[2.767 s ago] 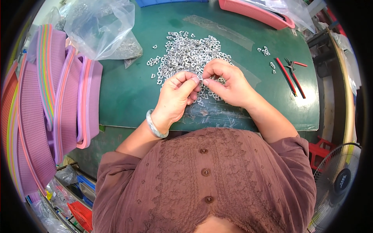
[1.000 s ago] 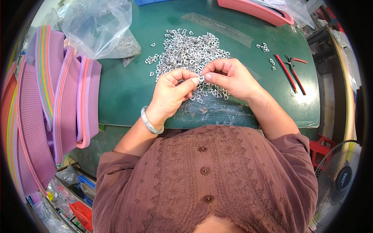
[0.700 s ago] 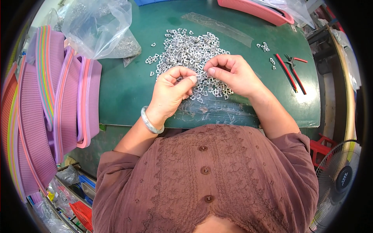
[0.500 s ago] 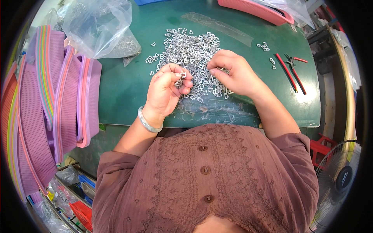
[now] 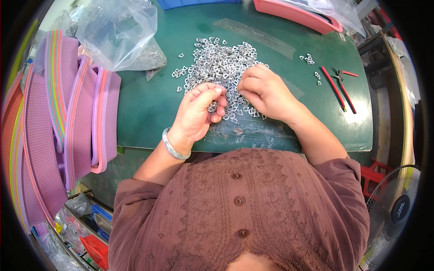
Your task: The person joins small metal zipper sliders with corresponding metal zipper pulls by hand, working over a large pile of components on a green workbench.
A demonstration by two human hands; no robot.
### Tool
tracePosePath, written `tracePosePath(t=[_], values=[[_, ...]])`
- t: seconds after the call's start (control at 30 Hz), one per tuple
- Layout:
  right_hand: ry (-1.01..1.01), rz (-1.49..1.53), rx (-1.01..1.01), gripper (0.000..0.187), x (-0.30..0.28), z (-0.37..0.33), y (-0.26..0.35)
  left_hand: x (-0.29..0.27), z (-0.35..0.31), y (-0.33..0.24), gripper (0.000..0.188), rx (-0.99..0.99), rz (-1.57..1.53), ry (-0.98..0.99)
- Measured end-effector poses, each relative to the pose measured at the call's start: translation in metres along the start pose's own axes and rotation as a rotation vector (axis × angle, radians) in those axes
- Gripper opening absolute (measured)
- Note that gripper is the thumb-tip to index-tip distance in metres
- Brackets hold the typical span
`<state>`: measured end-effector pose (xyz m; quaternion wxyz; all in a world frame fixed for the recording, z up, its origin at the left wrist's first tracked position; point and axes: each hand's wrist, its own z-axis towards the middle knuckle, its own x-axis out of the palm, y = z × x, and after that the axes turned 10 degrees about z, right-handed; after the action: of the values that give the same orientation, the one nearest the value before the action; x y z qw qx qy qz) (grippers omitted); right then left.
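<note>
A loose pile of small silver metal buckle-like frames is spread over the green tabletop. My left hand, with a pale bangle on its wrist, is curled in front of the pile. Several of the small metal frames show inside its cupped fingers, and the thumb presses against the index finger. Just across from it, my right hand rests over the pile's right side with thumb and fingers pinched together. Whatever those fingertips hold is hidden from view.
Red-handled pliers lie at the right, near a few stray metal frames. A clear plastic bag of metal pieces stands at the far left, beside stacked purple baskets. A pink basket sits at the back.
The metal frame that showed at my left fingertips is no longer visible; the thumb now covers that spot. My right hand has shifted slightly toward the left hand, fingers more tightly closed.
</note>
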<state>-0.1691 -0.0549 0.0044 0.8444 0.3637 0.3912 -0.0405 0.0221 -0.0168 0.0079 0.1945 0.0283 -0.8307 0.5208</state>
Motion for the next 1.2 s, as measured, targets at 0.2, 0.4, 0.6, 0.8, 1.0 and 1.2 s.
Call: tracePosePath(t=[0.2, 0.4, 0.6, 0.8, 1.0, 1.2], values=[[-0.098, 0.259, -0.153, 0.010, -0.002, 0.004, 0.012, 0.006, -0.002, 0.001, 0.012, -0.095, -0.010, 0.093], [-0.133, 0.379, -0.035, 0.013, 0.001, 0.002, 0.010, 0.010, -0.002, 0.004, 0.008, 0.000, -0.025, -0.009], [-0.059, 0.759, 0.411, 0.011, 0.002, -0.003, 0.011, 0.013, -0.001, 0.007, 0.005, 0.100, 0.058, -0.104], [-0.003, 0.894, 0.560, 0.016, 0.001, -0.002, 0.013, 0.015, -0.003, 0.008, 0.007, 0.127, 0.088, -0.089], [-0.051, 1.005, 0.591, 0.015, 0.002, -0.003, 0.013, 0.013, -0.004, 0.006, 0.016, 0.063, 0.062, -0.070], [-0.041, 0.977, 0.616, 0.016, 0.002, -0.004, 0.012, 0.013, -0.003, 0.010, 0.018, 0.020, 0.031, -0.017]])
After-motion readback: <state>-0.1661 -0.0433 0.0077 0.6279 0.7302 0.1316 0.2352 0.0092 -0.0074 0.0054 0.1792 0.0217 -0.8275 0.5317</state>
